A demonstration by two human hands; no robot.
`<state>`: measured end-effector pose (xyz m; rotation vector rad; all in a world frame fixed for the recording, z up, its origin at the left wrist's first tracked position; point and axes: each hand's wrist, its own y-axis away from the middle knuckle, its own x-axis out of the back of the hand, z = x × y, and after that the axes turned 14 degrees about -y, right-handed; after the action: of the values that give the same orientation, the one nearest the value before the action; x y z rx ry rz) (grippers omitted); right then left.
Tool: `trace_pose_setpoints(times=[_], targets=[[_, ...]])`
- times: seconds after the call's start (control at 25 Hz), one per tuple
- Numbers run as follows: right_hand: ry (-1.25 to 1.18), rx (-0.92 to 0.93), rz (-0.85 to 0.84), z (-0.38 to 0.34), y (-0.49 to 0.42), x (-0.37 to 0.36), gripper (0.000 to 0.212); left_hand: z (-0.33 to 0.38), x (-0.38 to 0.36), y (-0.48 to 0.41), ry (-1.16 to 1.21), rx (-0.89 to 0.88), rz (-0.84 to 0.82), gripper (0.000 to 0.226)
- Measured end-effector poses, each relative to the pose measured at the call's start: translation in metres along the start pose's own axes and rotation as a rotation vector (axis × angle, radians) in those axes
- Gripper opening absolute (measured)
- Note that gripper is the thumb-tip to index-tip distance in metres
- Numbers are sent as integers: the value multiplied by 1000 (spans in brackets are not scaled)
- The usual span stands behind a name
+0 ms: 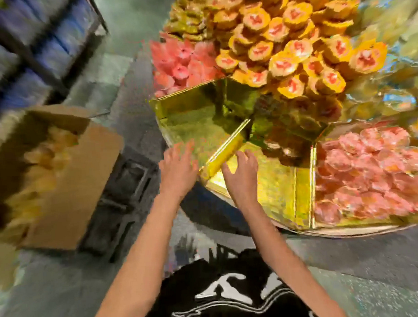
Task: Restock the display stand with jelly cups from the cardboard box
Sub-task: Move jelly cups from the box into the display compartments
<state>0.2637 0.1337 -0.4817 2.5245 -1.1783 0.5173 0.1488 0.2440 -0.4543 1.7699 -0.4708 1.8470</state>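
Observation:
The round gold display stand (190, 110) has wedge compartments. Two near wedges hold nothing; a gold divider (227, 147) runs between them. My left hand (178, 168) hovers open at the rim of the left bare wedge, fingers spread. My right hand (240, 174) reaches over the right bare wedge, fingers loosely bent, holding nothing. An open cardboard box (72, 181) at the left holds yellow jelly cups (41, 156), blurred. Orange jelly cups (284, 46) pile on the stand's upper tier.
Pink cups fill the wedge at the right (370, 173) and another at the upper left (182, 64). A dark crate (122, 195) sits under the box. Shelves with blue packs (25, 47) stand at the far left. The whole frame is motion-blurred.

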Motion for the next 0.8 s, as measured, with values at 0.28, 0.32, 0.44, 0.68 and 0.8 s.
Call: trace_pose_setpoints(times=[0.28,0.32,0.44,0.68,0.8], targets=[[180,169,-389,-76,43,-166,54,-189,6,54,113,409,-8,51],[198,193,-425,-85,43,-184,54,-207,4,61,130,452,-17,51],[221,237,-530,-111,42,-234,53,-257,3,70,175,573,-37,51],[246,274,-849,-149,32,-368,54,-368,-18,65,306,866,-52,52],[291,254,-963,-167,6,-436,56,-421,-29,42,440,969,-62,52]])
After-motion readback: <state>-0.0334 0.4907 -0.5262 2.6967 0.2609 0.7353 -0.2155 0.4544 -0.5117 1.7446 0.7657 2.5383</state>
